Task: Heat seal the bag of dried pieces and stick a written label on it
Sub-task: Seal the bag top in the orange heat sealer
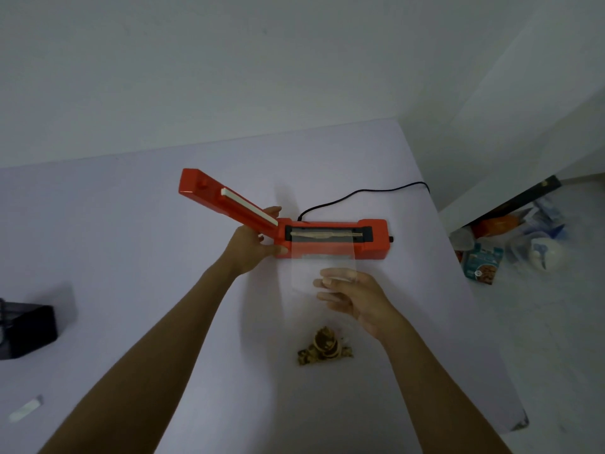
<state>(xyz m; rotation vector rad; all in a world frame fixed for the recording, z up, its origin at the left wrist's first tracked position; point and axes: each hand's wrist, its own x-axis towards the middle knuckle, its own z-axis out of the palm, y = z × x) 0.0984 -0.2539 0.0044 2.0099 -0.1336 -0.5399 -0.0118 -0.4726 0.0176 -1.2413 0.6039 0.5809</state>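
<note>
Unsealed clear plastic bag [322, 273], pinched by right hand [355, 298], lies across open red heat sealer [330, 239] near the table's [131, 257] far edge; left hand [252, 249] grips its raised arm; label not yet stuck on

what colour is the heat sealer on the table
The heat sealer is bright orange-red, with a black sealing bed; seen in the head view.

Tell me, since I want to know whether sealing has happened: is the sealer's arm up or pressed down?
Up. The left hand holds the red sealer's arm raised, clear of the bag.

Left hand [252, 247] props sealer lid [229, 201]; right hand [353, 296] holds clear bag [322, 267].
</note>
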